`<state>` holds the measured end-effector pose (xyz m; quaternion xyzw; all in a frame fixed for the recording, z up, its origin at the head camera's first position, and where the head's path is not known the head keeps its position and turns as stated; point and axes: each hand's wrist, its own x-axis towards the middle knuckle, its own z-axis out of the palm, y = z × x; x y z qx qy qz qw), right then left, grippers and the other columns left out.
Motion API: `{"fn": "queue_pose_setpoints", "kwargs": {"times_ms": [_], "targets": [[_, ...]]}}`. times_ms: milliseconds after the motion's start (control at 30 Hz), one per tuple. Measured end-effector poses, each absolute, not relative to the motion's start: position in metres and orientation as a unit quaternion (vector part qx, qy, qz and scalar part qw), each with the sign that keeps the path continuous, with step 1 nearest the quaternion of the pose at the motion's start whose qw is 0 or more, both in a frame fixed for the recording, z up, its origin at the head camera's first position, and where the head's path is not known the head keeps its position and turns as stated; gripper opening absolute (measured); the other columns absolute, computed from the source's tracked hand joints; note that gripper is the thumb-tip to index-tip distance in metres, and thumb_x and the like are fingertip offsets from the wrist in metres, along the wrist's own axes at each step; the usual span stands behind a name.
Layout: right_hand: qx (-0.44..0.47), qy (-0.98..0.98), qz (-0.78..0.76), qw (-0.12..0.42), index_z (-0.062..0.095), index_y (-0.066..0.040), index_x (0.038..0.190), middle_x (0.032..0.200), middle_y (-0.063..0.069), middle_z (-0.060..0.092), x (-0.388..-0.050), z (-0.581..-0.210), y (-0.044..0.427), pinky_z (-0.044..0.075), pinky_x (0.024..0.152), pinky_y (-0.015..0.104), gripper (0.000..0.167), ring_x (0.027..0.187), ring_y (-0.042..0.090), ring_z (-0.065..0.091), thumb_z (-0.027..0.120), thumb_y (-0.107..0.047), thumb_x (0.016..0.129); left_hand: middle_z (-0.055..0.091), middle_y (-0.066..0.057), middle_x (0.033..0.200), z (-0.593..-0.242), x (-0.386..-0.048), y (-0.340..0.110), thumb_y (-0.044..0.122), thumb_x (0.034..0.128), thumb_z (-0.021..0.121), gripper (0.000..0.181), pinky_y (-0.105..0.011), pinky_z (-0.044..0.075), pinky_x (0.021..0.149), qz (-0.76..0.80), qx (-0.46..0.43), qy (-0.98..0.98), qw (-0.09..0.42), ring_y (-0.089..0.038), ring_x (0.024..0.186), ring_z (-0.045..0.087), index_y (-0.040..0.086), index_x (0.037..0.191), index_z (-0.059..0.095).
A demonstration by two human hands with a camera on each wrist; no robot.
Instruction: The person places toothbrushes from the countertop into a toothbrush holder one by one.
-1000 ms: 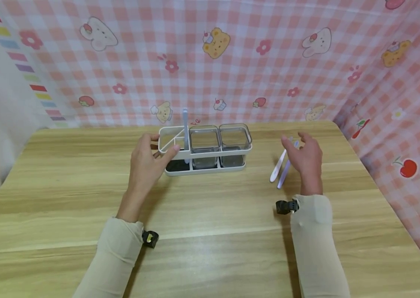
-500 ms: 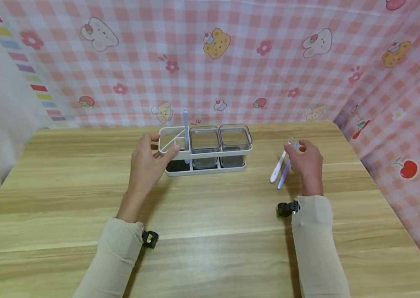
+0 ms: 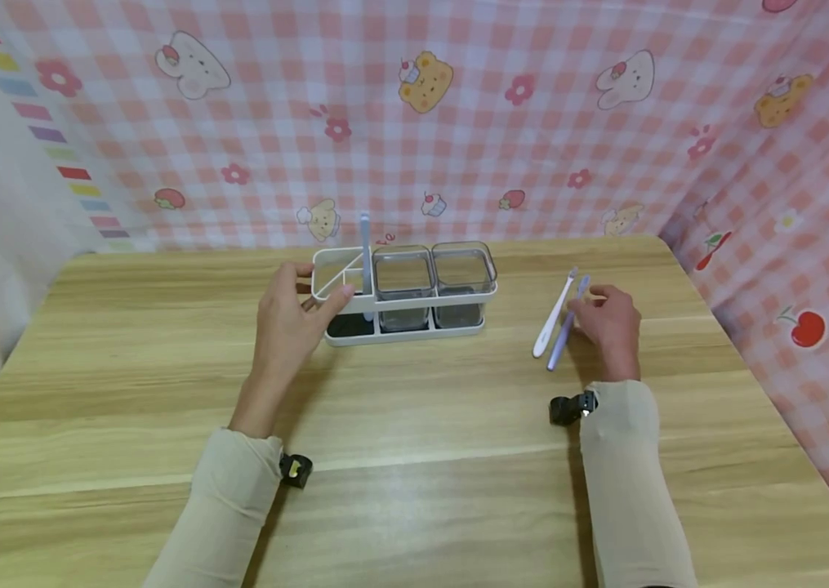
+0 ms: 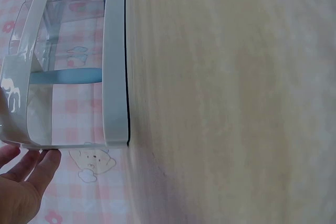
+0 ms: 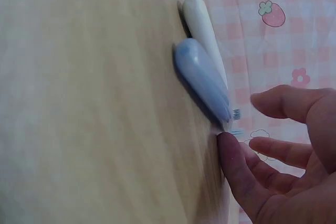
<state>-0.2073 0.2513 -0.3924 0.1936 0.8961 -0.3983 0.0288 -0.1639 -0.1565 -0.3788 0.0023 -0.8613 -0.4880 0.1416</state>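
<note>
My left hand (image 3: 285, 322) grips the left end of a white toothbrush holder (image 3: 429, 301), thumb on its front rim and other fingers at the end and behind. A blue toothbrush (image 3: 366, 253) stands upright in the holder's left section. Two clear cups (image 3: 464, 269) sit in its other sections. On the right, a white toothbrush (image 3: 550, 323) and a purple toothbrush (image 3: 561, 341) lie side by side on the table. My right hand (image 3: 611, 322) is at the purple one; in the right wrist view its fingers (image 5: 286, 100) are spread, with a gap between them and the toothbrush handle.
The wooden table (image 3: 414, 490) runs up to a pink checked cloth (image 3: 274, 122) behind the holder. More of this cloth (image 3: 789, 245) hangs along the right side. Each wrist carries a small black camera (image 3: 296, 470).
My right hand has come down and slightly right beside the purple toothbrush, its fingers drawn closer together in the head view. The left hand, holder and toothbrushes stay in place.
</note>
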Motion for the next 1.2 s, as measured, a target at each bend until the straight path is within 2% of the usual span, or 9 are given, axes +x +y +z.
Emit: {"fn": "queue_pose_setpoints", "kwargs": {"times_ms": [167, 367, 467, 567, 733, 967, 1200], "targets": [[0.189, 0.901, -0.388, 0.028, 0.048, 0.004, 0.146, 0.128, 0.023, 0.064, -0.2078, -0.3953, 0.2527, 0.052, 0.089, 0.032, 0.063, 0.103, 0.031, 0.063, 0.068, -0.02, 0.091, 0.06, -0.017, 0.116, -0.3794, -0.1643, -0.156, 0.043, 0.0889, 0.079, 0.065, -0.041, 0.059, 0.092, -0.488, 0.003, -0.861, 0.143, -0.03, 0.105, 0.061, -0.003, 0.127, 0.053], [0.158, 0.925, -0.346, 0.017, 0.058, 0.009, 0.134, 0.116, 0.023, 0.063, -0.2092, -0.3969, 0.253, 0.049, 0.081, 0.036, 0.057, 0.102, 0.034, 0.057, 0.073, -0.024, 0.089, 0.061, -0.017, 0.117, -0.3798, -0.1661, -0.1572, 0.043, 0.0888, 0.078, 0.066, -0.041, 0.059, 0.093, -0.491, 0.003, -0.859, 0.147, -0.03, 0.106, 0.061, -0.003, 0.128, 0.053], [0.153, 0.928, -0.341, 0.018, 0.061, 0.009, 0.128, 0.111, 0.021, 0.063, -0.2104, -0.397, 0.2521, 0.048, 0.075, 0.033, 0.053, 0.099, 0.034, 0.058, 0.075, -0.023, 0.088, 0.061, -0.017, 0.117, -0.3796, -0.1659, -0.1579, 0.044, 0.0886, 0.079, 0.066, -0.041, 0.059, 0.093, -0.491, 0.005, -0.858, 0.149, -0.03, 0.106, 0.061, -0.003, 0.127, 0.053], [0.152, 0.929, -0.338, 0.019, 0.063, 0.009, 0.125, 0.109, 0.022, 0.066, -0.2099, -0.3971, 0.2516, 0.049, 0.077, 0.034, 0.049, 0.097, 0.034, 0.06, 0.075, -0.02, 0.087, 0.06, -0.017, 0.117, -0.3794, -0.1652, -0.1578, 0.043, 0.0885, 0.079, 0.066, -0.041, 0.059, 0.092, -0.491, 0.005, -0.858, 0.148, -0.031, 0.105, 0.061, -0.003, 0.127, 0.053], [0.169, 0.924, -0.341, 0.021, 0.065, 0.008, 0.125, 0.116, 0.025, 0.068, -0.2063, -0.3982, 0.2539, 0.052, 0.088, 0.041, 0.047, 0.099, 0.035, 0.062, 0.071, -0.018, 0.086, 0.06, -0.018, 0.118, -0.3799, -0.165, -0.1563, 0.042, 0.0887, 0.079, 0.065, -0.042, 0.059, 0.092, -0.491, 0.0, -0.859, 0.146, -0.032, 0.106, 0.061, -0.004, 0.127, 0.053], [0.21, 0.903, -0.373, 0.027, 0.064, 0.004, 0.129, 0.123, 0.022, 0.066, -0.2065, -0.3978, 0.2545, 0.05, 0.07, 0.026, 0.046, 0.091, 0.026, 0.06, 0.066, -0.02, 0.09, 0.059, -0.018, 0.118, -0.3799, -0.1643, -0.1561, 0.043, 0.0893, 0.078, 0.065, -0.042, 0.059, 0.092, -0.488, 0.0, -0.861, 0.143, -0.031, 0.106, 0.061, -0.003, 0.128, 0.052], [0.24, 0.883, -0.404, 0.022, 0.064, 0.001, 0.132, 0.124, 0.02, 0.067, -0.2074, -0.3956, 0.2534, 0.048, 0.061, 0.018, 0.047, 0.076, 0.013, 0.058, 0.067, -0.018, 0.09, 0.059, -0.017, 0.119, -0.3801, -0.1638, -0.1569, 0.045, 0.0895, 0.077, 0.066, -0.042, 0.059, 0.093, -0.486, -0.001, -0.862, 0.144, -0.03, 0.106, 0.061, -0.002, 0.128, 0.052]]}}
